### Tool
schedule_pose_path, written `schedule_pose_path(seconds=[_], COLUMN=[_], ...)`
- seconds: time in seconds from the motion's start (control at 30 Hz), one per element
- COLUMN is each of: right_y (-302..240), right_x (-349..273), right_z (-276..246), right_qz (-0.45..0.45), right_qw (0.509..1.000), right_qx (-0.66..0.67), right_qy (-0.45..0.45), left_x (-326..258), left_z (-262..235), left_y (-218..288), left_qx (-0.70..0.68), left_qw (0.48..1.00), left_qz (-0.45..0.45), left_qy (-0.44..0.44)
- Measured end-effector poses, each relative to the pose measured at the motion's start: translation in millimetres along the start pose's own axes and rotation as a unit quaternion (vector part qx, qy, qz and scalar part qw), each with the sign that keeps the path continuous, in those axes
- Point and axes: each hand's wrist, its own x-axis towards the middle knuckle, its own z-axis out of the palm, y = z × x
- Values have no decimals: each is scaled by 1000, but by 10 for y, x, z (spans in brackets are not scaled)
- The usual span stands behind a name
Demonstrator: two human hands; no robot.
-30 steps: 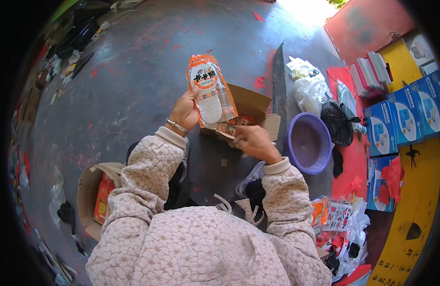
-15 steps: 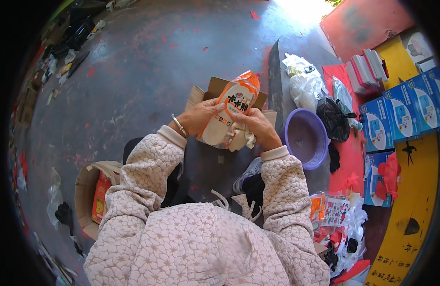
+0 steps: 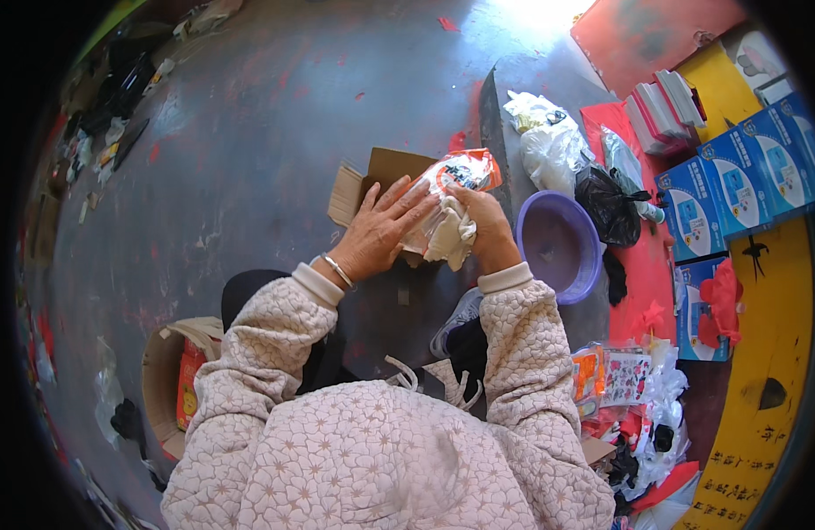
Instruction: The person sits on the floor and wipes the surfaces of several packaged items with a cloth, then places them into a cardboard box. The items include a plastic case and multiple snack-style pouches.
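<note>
An orange and white plastic packet (image 3: 452, 181) lies over an open cardboard box (image 3: 372, 181) on the grey floor. My left hand (image 3: 377, 231) rests flat on the packet with its fingers spread. My right hand (image 3: 485, 228) grips a crumpled white cloth (image 3: 449, 237) and presses it against the packet's side. A bangle shows on my left wrist. Both arms are in quilted pale pink sleeves.
A purple plastic basin (image 3: 558, 247) stands just right of my right hand. White and black plastic bags (image 3: 566, 159) lie behind it. Blue boxes (image 3: 734, 185) are stacked at the right. Another cardboard box (image 3: 169, 389) with an orange packet sits at my lower left.
The packet, held upright in the left hand a second ago, has come down flat onto the box. The right hand now holds the white cloth against it.
</note>
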Motion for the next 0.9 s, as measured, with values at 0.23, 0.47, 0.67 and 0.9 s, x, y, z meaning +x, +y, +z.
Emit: schedule_pose_path(seconds=[0.23,0.47,0.67,0.9], right_y=[-198,-378,57,-411], right_x=[3,-212,-363,220], right_z=[-127,-110,556,-442], right_qz=[5,-236,-603,-481], right_qw=[976,966,684,661], right_qx=[103,95,-410,-443], right_qy=[-190,39,14,369], left_x=[83,44,33,-6], left_z=[58,61,178,-12], left_y=[-128,-113,-64,-125], left_qx=[-519,-830,-821,-849], left_qw=[815,473,519,462], left_qz=[-243,-272,-235,-246], left_qy=[82,116,-14,70])
